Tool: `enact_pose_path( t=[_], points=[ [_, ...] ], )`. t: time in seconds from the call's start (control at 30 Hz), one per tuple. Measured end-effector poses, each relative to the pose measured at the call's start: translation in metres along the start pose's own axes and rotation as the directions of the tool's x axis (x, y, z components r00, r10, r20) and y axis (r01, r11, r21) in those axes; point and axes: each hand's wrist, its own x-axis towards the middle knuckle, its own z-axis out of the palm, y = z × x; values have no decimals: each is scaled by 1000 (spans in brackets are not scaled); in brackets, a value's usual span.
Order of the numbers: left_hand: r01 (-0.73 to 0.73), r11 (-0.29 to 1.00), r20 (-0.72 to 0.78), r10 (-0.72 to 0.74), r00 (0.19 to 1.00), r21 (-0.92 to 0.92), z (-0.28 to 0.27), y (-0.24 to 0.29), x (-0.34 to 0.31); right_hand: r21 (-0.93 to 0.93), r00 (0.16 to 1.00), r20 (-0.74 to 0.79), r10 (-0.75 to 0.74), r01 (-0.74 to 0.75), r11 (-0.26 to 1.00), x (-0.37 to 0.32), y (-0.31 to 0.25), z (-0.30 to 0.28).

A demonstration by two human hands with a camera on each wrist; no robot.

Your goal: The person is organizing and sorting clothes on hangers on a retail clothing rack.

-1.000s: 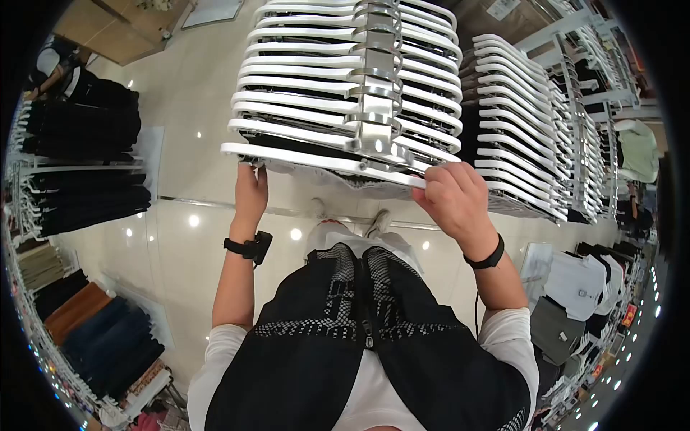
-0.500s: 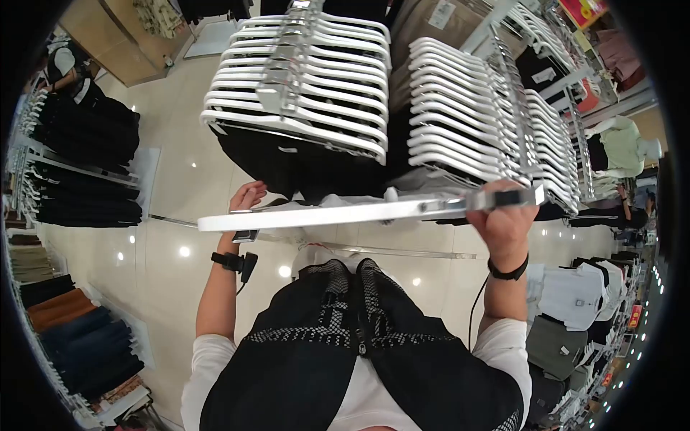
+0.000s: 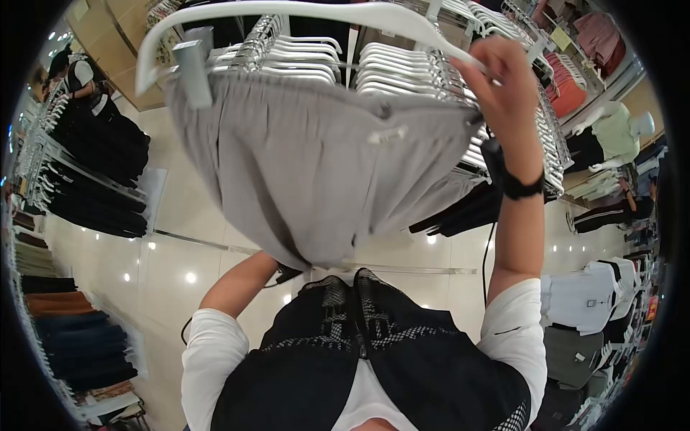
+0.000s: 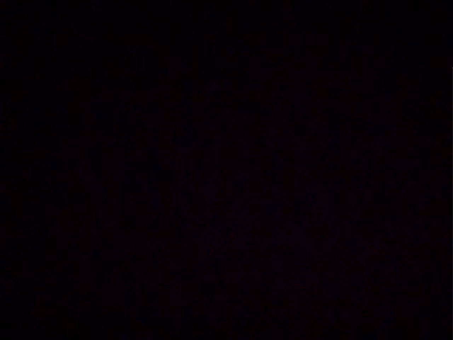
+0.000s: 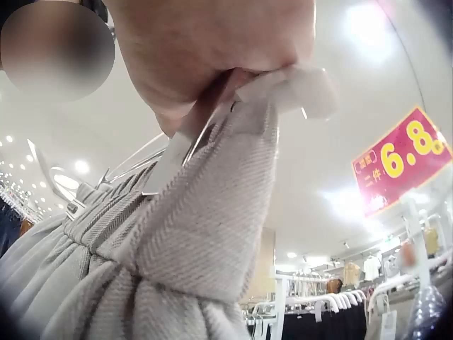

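In the head view my right hand grips the right end of a white clip hanger, lifted in front of the rack. From its clips hangs a grey garment with a gathered elastic waistband and a small pale mark near the top. In the right wrist view the same hand is curled at the hanger's end, right above the ribbed waistband. My left forearm reaches up behind the garment's lower edge, which hides the left hand. The left wrist view is black.
Behind the garment stand rails of white hangers. Dark trousers hang on the left, folded-over jeans below them. A mannequin and hanging shirts are on the right. A person stands far left. A red price sign shows in the right wrist view.
The right hand has taken the front hanger off the rail and raised it, turning the grey garment to face me. The left hand has left the hanger's left end and moved behind the garment.
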Motion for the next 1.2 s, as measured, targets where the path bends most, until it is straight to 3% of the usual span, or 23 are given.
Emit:
enact_pose_path(
  t=[0.07, 0.17, 0.33, 0.63, 0.8, 0.9, 1.0, 1.2],
  points=[
    [13, 1000, 18, -13, 1000, -1, 27, -13, -7, 18, 997, 13, 81, -81, 997, -4, 14, 16],
    [31, 1000, 21, -31, 999, 5, 48, -24, -18, -110, 990, 79, 119, -110, 988, -15, 18, 29],
    [57, 998, -2, -57, 998, 21, 60, -30, -40, -90, 976, 95, 197, -189, 978, -45, 28, 54],
    [90, 995, -24, -89, 996, 40, 48, -28, -71, -50, 987, -2, 159, -158, 986, -57, 2, 67],
    [96, 995, -43, -95, 995, 38, 27, -23, -85, -100, 993, -20, 119, -121, 988, -50, -51, 57],
    [97, 995, -69, -95, 993, 23, 12, -24, -99, 37, 997, -25, 70, -69, 997, -54, -91, 55],
    [102, 995, -106, -100, 989, 17, -7, -28, -119, 57, 997, 71, -30, 26, 998, -70, -132, 50],
    [184, 983, -220, -182, 958, -14, -62, -44, -177, 122, 963, 269, -31, -2, 993, -116, -213, 55]
  ],
)
